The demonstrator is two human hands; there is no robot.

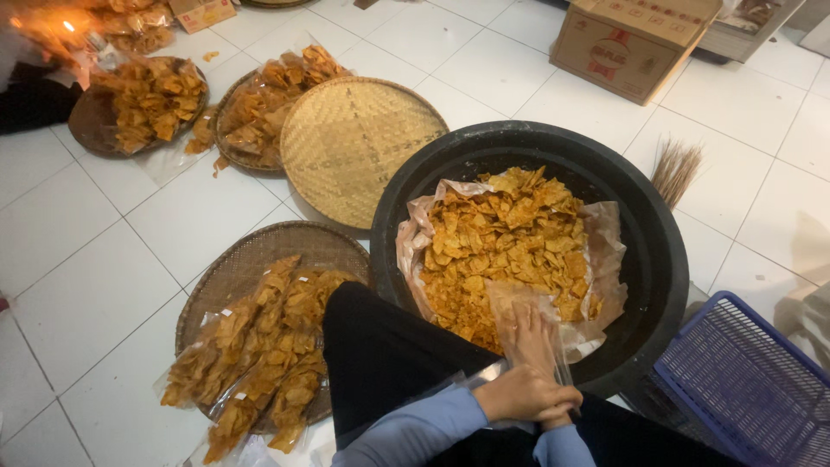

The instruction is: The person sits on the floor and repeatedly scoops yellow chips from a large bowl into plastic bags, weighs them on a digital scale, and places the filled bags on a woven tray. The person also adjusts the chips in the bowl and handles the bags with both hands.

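A clear plastic bag [527,333] gripped by both hands [527,398] over white floor tiles [104,251] beside the black tub [657,259].

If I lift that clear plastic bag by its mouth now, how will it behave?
The clear plastic bag looks thin, so it will probably sag and crumple. Held between left hand and right hand, it seems nearly empty, hence light. The chips look brittle and may break if squeezed.

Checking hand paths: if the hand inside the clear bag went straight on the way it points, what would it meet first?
That hand points up the picture into the black tub; it would probably meet the heap of orange chips first, though depth is unclear.
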